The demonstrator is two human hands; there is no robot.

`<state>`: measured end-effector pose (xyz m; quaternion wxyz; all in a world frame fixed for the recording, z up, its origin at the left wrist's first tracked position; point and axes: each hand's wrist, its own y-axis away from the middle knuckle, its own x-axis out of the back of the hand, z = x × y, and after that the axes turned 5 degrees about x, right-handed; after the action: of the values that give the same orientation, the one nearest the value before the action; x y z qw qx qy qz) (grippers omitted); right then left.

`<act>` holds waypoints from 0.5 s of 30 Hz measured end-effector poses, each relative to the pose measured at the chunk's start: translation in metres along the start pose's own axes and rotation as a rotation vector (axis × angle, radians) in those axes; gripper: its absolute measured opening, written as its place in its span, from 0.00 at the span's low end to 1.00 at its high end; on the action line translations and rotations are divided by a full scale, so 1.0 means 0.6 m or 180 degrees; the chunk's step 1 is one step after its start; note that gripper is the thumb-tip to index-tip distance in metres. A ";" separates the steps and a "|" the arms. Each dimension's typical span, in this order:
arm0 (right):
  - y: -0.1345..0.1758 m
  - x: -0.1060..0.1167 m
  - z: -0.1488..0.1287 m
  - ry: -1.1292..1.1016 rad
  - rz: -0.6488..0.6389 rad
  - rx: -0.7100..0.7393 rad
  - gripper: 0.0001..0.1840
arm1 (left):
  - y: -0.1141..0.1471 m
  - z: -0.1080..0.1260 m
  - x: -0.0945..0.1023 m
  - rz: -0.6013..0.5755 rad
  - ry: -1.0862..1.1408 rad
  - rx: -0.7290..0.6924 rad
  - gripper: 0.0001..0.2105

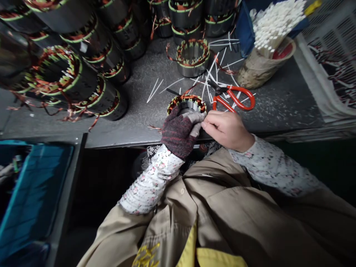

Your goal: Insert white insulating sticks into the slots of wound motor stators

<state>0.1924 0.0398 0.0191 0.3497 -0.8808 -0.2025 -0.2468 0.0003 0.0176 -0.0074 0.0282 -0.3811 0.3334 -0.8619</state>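
A motor stator (191,99) with copper windings and green-yellow slot liners lies near the table's front edge. My left hand (180,129), in a dark knitted glove with pale fingertips, is closed over the stator's near side. My bare right hand (225,128) is pinched at the stator's right rim, its fingertips close to the left ones. Whatever is between those fingertips is too small to make out. Red-handled scissors (240,98) lie just beyond the right hand, among loose white ties (213,76).
Another stator (193,61) stands behind, with stacked stators (108,92) at the left and back. A worn cup (264,66) of white sticks (278,26) leans at the right, by a white plastic basket (314,81). A blue bin (36,185) sits lower left.
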 end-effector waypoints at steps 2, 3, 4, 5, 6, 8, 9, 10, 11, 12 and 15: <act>0.001 0.016 -0.010 -0.0528 0.0238 0.0112 0.16 | 0.000 0.004 0.001 -0.0051 -0.0109 0.0042 0.08; 0.002 0.022 -0.012 -0.0805 0.0375 0.0105 0.15 | 0.001 0.005 0.001 -0.0044 -0.0144 0.0078 0.08; 0.005 0.027 -0.012 -0.1086 0.0443 0.0053 0.15 | 0.002 0.006 0.002 -0.0016 -0.0177 0.0118 0.07; 0.009 0.029 -0.011 -0.1400 0.0412 -0.0055 0.15 | 0.003 0.006 0.002 0.0019 -0.0229 0.0153 0.07; 0.014 0.030 -0.009 -0.1768 0.0289 -0.0190 0.16 | 0.004 0.005 0.003 0.0060 -0.0303 0.0168 0.07; 0.026 0.028 -0.008 -0.2466 -0.0023 -0.0580 0.21 | 0.007 0.003 0.006 0.0068 -0.0467 0.0151 0.07; 0.031 0.028 -0.009 -0.2696 -0.0044 -0.0780 0.22 | 0.008 0.002 0.007 0.0047 -0.0545 0.0123 0.07; 0.035 0.028 -0.012 -0.2820 0.0052 -0.0932 0.23 | 0.009 0.002 0.008 0.0032 -0.0607 0.0083 0.06; 0.036 0.028 -0.015 -0.2856 0.0220 -0.1027 0.22 | 0.010 0.002 0.007 0.0034 -0.0650 0.0051 0.06; 0.032 0.028 -0.018 -0.2850 0.0403 -0.1062 0.22 | 0.010 0.002 0.005 0.0037 -0.0673 0.0017 0.06; -0.006 0.015 -0.016 -0.2884 0.0902 -0.1015 0.20 | 0.009 0.007 -0.010 0.0024 -0.0692 -0.0118 0.07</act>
<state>0.1947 0.0369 0.0322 0.1177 -0.9608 -0.1721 0.1826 0.0060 0.0129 -0.0124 0.0604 -0.4716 0.3456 -0.8090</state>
